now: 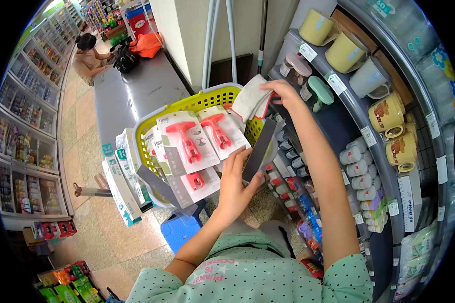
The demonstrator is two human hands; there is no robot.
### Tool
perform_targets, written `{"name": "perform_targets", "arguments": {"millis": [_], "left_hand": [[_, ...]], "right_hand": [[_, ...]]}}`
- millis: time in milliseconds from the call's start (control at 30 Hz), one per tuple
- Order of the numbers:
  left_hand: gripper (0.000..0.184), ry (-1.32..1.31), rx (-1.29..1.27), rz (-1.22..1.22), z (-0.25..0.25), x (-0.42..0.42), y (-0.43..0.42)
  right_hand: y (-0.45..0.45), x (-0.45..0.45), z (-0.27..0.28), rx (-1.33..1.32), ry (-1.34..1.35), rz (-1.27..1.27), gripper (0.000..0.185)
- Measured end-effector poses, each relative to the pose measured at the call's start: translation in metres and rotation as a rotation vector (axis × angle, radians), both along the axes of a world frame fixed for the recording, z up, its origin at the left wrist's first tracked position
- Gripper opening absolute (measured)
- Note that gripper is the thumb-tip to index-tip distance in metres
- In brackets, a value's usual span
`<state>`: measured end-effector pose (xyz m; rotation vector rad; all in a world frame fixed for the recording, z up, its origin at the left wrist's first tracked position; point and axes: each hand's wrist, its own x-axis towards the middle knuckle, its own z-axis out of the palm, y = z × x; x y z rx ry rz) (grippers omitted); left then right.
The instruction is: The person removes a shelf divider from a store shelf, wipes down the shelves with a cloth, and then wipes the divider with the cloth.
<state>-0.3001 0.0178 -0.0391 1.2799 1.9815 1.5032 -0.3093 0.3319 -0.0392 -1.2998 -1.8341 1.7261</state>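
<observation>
A yellow-green basket (187,103) with a grey rim holds several white packages with red peelers (187,139). At the basket's front right edge, my left hand (236,184) has its thumb and fingers around a dark flat strip (260,149); what lies behind the strip is partly hidden. Over the basket's back right corner, my right hand (283,93) pinches a folded whitish cloth (250,98) with a red edge. Long white and teal boxes (119,187) stand at the basket's left side.
Shelves on the right carry yellow mugs (345,52), lidded cups (316,93) and small jars (359,166). A grey table (136,91) with a black bag (125,58) lies behind the basket. A person (88,60) sits at its far left. A blue stool (181,232) is below.
</observation>
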Motion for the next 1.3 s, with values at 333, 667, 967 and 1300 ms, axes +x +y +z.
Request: {"name": "perform_targets", "arguments": {"millis": [333, 667, 967, 1300], "left_hand": [[0.082, -0.807, 0.348, -0.055, 0.017, -0.012, 0.027], [0.101, -1.011, 0.48, -0.257, 0.03, -0.002, 0.017], [0.058, -0.613, 0.369, -0.266, 0.027, 0.012, 0.004], [0.048, -0.175, 0.383, -0.113, 0.025, 0.028, -0.01]], "right_hand": [[-0.127, 0.074, 0.085, 0.549, 0.353, 0.277, 0.021], [-0.171, 0.15, 0.087, 0.837, 0.277, 0.542, 0.027], [-0.195, 0.172, 0.104, 1.319, 0.218, 0.295, 0.072], [-0.191, 0.188, 0.078, 0.937, 0.124, 0.487, 0.055]]}}
